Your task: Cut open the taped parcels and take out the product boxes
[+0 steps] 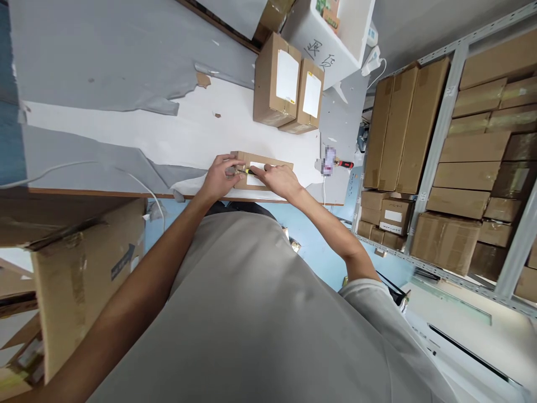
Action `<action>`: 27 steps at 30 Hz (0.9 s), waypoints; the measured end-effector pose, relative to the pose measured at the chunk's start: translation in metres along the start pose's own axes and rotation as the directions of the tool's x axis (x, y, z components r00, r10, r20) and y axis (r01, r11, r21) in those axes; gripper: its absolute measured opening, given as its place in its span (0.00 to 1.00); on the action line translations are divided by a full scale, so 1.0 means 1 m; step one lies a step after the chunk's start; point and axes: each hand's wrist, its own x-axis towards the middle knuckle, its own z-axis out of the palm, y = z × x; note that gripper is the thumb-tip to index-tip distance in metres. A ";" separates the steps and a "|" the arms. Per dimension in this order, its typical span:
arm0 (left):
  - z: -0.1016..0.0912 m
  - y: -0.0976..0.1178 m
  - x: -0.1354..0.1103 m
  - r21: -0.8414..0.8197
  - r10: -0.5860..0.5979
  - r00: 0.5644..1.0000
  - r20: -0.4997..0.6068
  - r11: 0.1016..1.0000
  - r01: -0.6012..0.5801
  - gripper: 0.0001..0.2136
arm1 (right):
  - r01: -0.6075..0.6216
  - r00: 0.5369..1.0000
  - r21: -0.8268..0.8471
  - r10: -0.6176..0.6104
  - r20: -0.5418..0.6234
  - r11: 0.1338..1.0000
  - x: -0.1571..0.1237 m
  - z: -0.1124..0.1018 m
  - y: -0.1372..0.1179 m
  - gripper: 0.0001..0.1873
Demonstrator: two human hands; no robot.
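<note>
A small, flat cardboard box [268, 158] with a white label [255, 180] lies near the front edge of the worktable, close to my body. My left hand [218, 178] is at the box's left end, its fingers bent and closed on that end. Over the label, my right hand [280, 180] grips a slim black-and-yellow tool [249, 172]. Its tip points left toward my left fingers. Most of the tool's handle is hidden under my right hand, and its exact kind is not clear.
Two taped cartons [272, 84] with white labels stand farther back, beside a white foam bin [331, 53]. A red-and-black handled tool [344, 164] lies at the right. Torn grey sheeting [104, 61] covers part of the table. Shelves of boxes [461, 168] stand right; a large carton [92, 268] is at left.
</note>
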 end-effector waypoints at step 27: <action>-0.002 0.032 -0.006 0.086 -0.164 0.974 -0.155 0.980 0.179 0.26 | -0.130 0.989 0.012 0.129 0.078 0.991 -0.067 0.056 0.096 0.33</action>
